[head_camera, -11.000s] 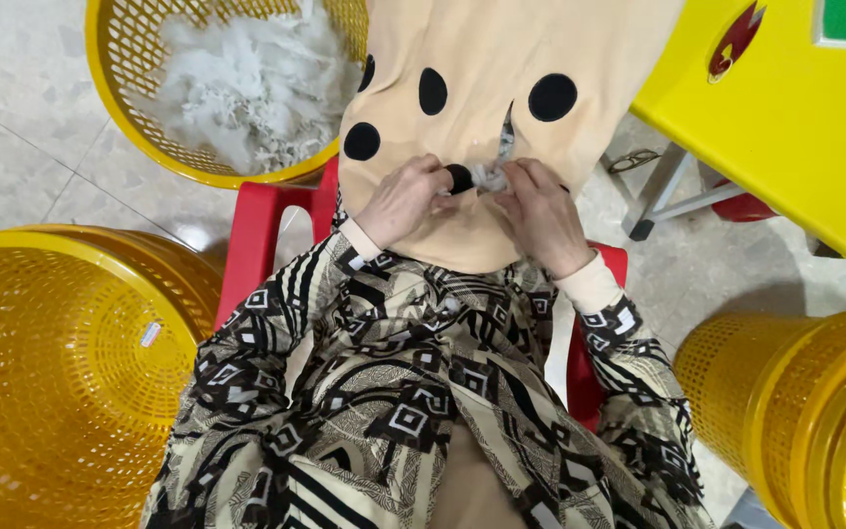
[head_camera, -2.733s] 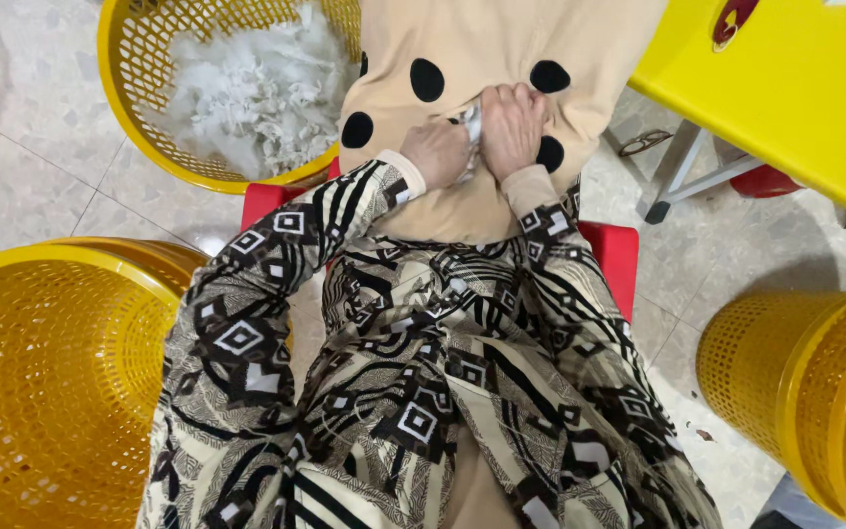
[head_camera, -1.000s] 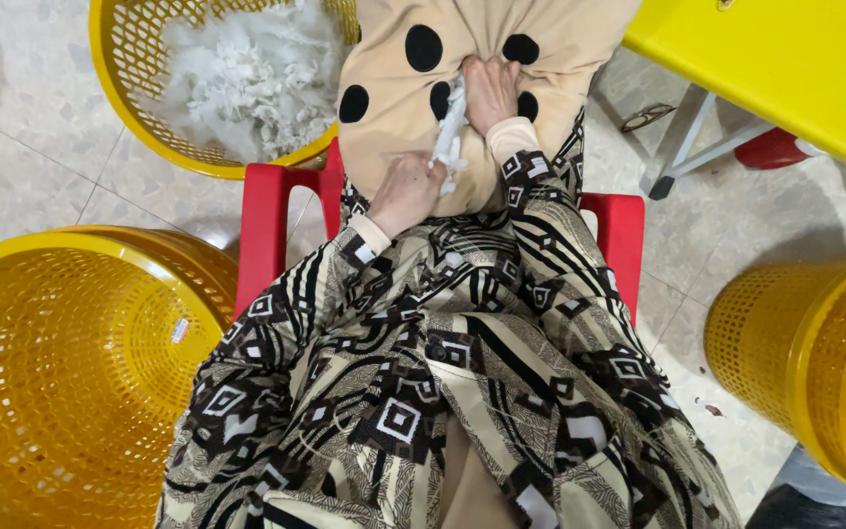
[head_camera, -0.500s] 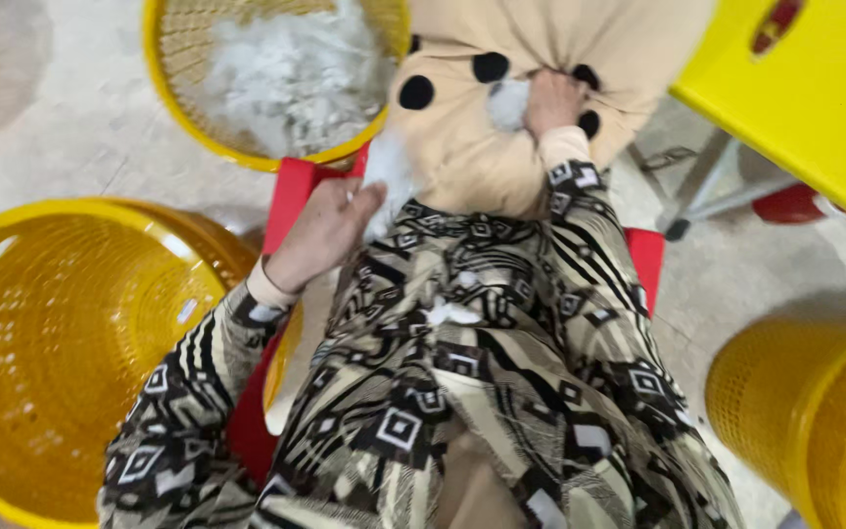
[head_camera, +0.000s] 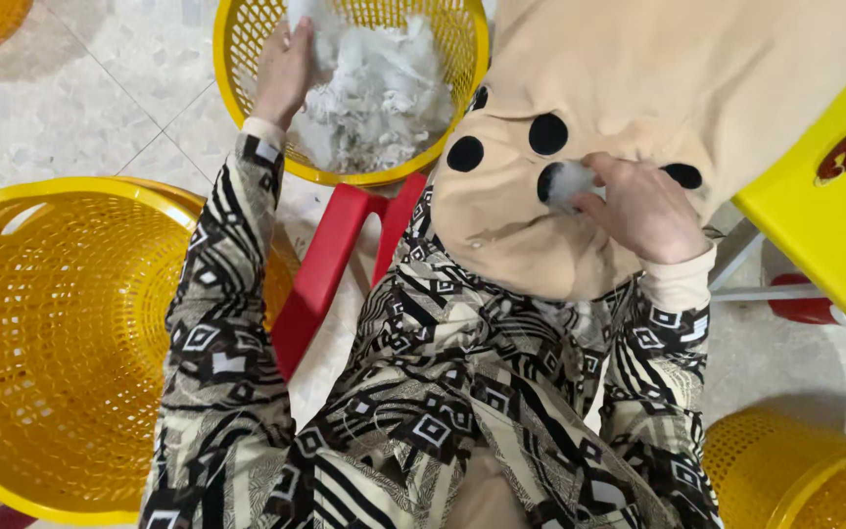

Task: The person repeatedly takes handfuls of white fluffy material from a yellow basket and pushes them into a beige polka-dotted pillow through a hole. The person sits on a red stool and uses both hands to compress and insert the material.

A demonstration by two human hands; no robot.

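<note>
A beige fabric toy skin (head_camera: pixel 638 88) with black round spots lies over my lap. My right hand (head_camera: pixel 643 208) presses a tuft of white stuffing (head_camera: pixel 568 182) into it and holds the cloth there. My left hand (head_camera: pixel 286 69) reaches up into a yellow basket (head_camera: pixel 247 59) and closes on the white fibre filling (head_camera: pixel 374 88) heaped inside. Both sleeves are patterned black, white and beige.
A large yellow mesh basket (head_camera: pixel 61 323) stands at my left, with nothing visible inside. Another yellow basket (head_camera: pixel 805 470) is at the lower right. A red plastic chair (head_camera: pixel 330 264) is under me. A yellow table (head_camera: pixel 834 196) stands at the right on a tiled floor.
My left hand has left the toy skin and swung up and left into the basket of filling. My right hand has stayed on the cloth with the stuffing.
</note>
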